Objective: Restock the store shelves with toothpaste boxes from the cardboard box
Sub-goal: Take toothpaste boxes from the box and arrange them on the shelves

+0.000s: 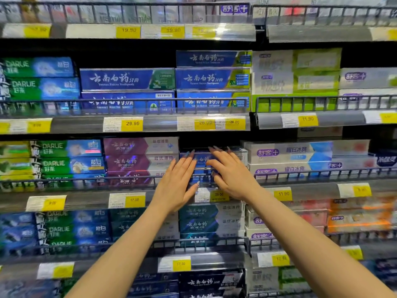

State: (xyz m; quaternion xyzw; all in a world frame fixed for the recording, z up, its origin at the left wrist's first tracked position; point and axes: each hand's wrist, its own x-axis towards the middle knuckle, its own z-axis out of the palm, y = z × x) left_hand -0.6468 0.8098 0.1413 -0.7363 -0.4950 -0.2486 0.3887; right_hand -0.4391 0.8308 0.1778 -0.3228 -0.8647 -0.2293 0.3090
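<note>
Both my hands are up at the third shelf from the top, fingers straight and spread flat. My left hand and right hand press against the front of a blue toothpaste box, neither curled round it. The box lies flat with its long axis running left to right, printed face toward me, behind the wire rail. Beside it on the left sit three purple boxes stacked; on the right, two white boxes show. My hands hide most of the blue box, so I cannot count what lies under it. The shelf edges are blurred; the price tag below reads 25.00.
</note>
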